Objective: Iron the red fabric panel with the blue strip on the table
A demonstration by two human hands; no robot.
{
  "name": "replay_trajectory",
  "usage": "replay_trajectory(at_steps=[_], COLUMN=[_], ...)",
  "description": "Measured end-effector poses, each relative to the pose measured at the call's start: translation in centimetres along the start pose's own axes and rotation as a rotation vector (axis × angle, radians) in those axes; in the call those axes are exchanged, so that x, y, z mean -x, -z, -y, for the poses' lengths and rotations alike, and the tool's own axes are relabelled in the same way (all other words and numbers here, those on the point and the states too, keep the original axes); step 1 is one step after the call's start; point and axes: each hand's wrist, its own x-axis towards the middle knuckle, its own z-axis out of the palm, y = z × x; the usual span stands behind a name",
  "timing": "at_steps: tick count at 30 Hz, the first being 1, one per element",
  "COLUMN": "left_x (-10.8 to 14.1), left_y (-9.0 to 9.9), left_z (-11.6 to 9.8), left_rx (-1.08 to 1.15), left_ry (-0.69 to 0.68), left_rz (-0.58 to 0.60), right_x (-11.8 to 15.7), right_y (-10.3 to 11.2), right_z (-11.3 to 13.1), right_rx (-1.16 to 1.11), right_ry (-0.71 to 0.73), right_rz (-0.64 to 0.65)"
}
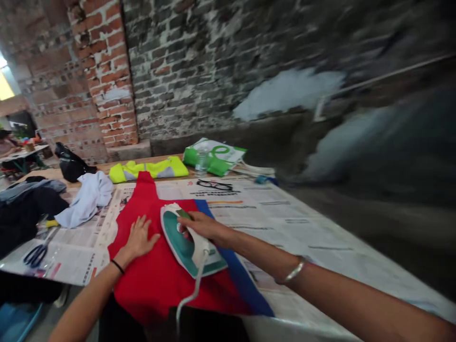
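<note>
My left hand (138, 237) lies flat and spread on a red cloth (153, 287), which has a blue strip (242, 280) along its right edge. My right hand (201, 225) grips the handle of a teal and white steam iron (183, 244). The iron rests on the red cloth, tilted in the picture, with its point toward the far end. A white power cord (188, 299) trails from its back down toward the near table edge. Under the cloth is spread newspaper (274, 213).
Black-handled scissors (35, 254) lie on the newspaper at left, beside a crumpled white cloth (87, 202) and dark clothing (28, 204). Farther off are a yellow reflective vest (147, 170), glasses (214, 185), a plastic bottle (202, 161), a green-and-white bag (213, 156), and a brick wall (171, 71).
</note>
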Motion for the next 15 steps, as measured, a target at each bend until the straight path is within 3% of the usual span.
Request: replay_trajectory(at_steps=[2,4,8,11,15], left_x=[0.8,1.1,1.1,1.1,1.1], left_y=[-2.8,-3.8,-4.0,-4.2,-4.7], left_z=[0.5,1.1,1.8,1.7,1.9], left_rx=[-0.076,-0.163,-0.381,-0.424,-0.419], left_ry=[-0.013,-0.04,-0.078,-0.048,-0.056], left_rz=[0.085,0.118,0.098,0.077,0.039], right_x=[0.6,0.4,-2.7,-5.3,-5.5], right_y=[0.0,0.0,0.2,0.5,0.5], right_z=[-0.6,-0.8,1.2,3.1,2.5], right_rx=[0.078,0.16,0.304,0.314,0.267], right_ry=[0.035,0.055,0.038,0.022,0.033], right_rz=[-0.059,-0.129,-0.28,-0.344,-0.338])
